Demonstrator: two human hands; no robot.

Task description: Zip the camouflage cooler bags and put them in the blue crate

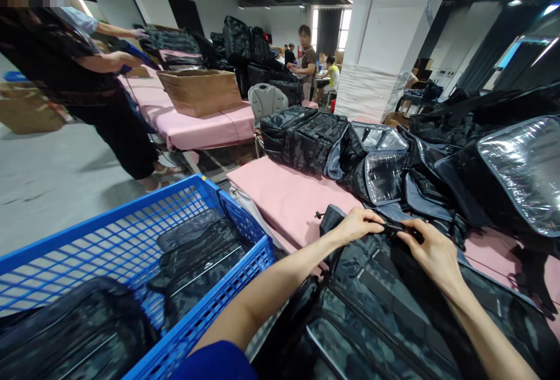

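Note:
A large dark camouflage backpack (pixel 371 287) lies in front of me on the pink-covered table. At its far edge, my left hand (pixel 356 225) pinches one end of a small black buckle (pixel 392 226) on a strap. My right hand (pixel 431 249) grips the other end, with thumb and fingers closed. Both hands are close together, a short gap apart. Whether the buckle is fastened I cannot tell. A cord with a small black toggle (pixel 319 215) sticks out at the backpack's left side.
Left of me stands a blue plastic crate (pixel 238 208) with camouflage bags inside. Along the pink table (pixel 289 193) are closed bags (pixel 301 135) and open ones with silver linings (pixel 525 176). A cardboard box (pixel 201 91) sits on another table, beside a standing person (pixel 100 77).

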